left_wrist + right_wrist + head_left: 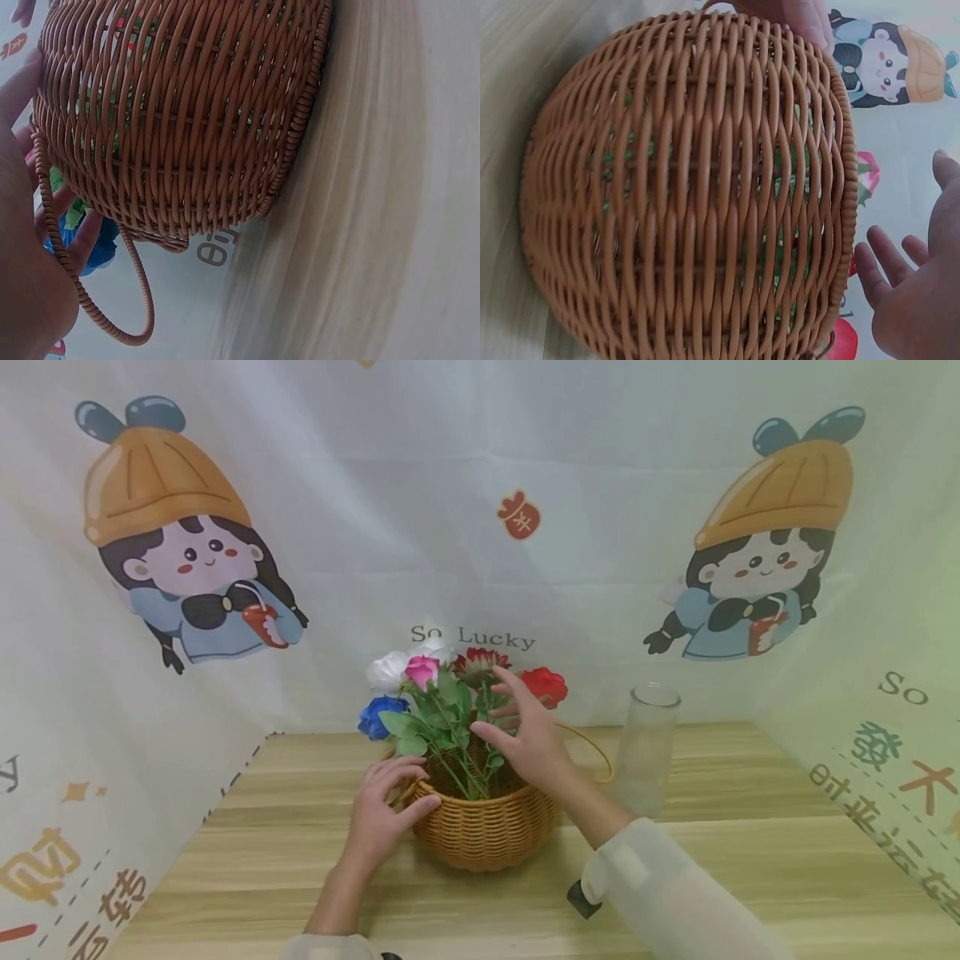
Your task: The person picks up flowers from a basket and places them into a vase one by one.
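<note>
A brown wicker basket (483, 831) stands on the table with artificial flowers in it. Among the blooms are a blue rose (381, 718), a pink rose (422, 671), white roses (387, 672), a dark red flower (480, 664) and a red rose (545, 686). My left hand (382, 810) rests at the basket's left rim, thumb on the front edge, fingers spread along the side near the looped handle (97, 315). Above the basket's right side, my right hand (528, 735) has its fingers spread beside the stems, fingertips near the dark red flower; contact cannot be told.
A tall clear glass vase (647, 752) stands on the wooden table (750, 860), right of the basket. Another handle (592, 752) sticks out from the basket's right side towards it. A printed cloth (420, 527) hangs behind and along both sides.
</note>
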A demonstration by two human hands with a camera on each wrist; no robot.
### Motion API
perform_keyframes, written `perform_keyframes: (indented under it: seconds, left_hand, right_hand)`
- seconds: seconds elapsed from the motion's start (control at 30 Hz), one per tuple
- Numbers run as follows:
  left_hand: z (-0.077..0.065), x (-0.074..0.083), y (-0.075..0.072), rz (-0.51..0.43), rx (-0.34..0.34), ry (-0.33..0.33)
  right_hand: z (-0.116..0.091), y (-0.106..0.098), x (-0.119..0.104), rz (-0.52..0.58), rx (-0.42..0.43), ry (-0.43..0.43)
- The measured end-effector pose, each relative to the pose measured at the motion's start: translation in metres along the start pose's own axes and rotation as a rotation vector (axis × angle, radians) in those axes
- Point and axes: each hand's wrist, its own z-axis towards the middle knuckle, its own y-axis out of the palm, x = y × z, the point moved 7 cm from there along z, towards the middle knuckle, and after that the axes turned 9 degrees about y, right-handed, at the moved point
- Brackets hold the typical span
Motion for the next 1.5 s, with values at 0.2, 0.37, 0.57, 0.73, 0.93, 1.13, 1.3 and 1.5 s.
perform_keyframes:
  seconds: [0.2,0.37,0.57,0.73,0.93,1.13,1.3,1.5]
  left_hand:
    - [-0.001,0.000,-0.002,0.004,0.005,0.001]
    - [0.000,0.001,-0.003,-0.006,0.010,0.008]
    - [0.000,-0.002,0.000,-0.005,0.000,0.008]
    - [0.001,-0.001,0.001,-0.017,-0.001,-0.002]
    - [0.000,0.000,0.001,-0.006,-0.004,-0.004]
    - [0.000,0.001,0.001,-0.004,-0.003,0.012]
    - [0.000,0.002,0.001,-0.006,-0.001,0.008]
    - [0.001,0.001,0.001,-0.001,-0.004,0.002]
  right_hand:
    - [0.010,0.012,0.003,0.090,-0.033,0.047]
    - [0.015,0.021,0.016,0.129,-0.064,0.130]
    - [0.017,0.029,0.025,0.149,-0.136,0.179]
    - [0.019,0.035,0.027,0.119,-0.201,0.206]
    - [0.020,0.047,0.031,0.054,-0.309,0.257]
    - [0.017,0.055,0.036,0.016,-0.412,0.297]
    - [0.016,0.061,0.038,-0.020,-0.471,0.292]
    - [0.014,0.064,0.037,-0.120,-0.499,0.265]
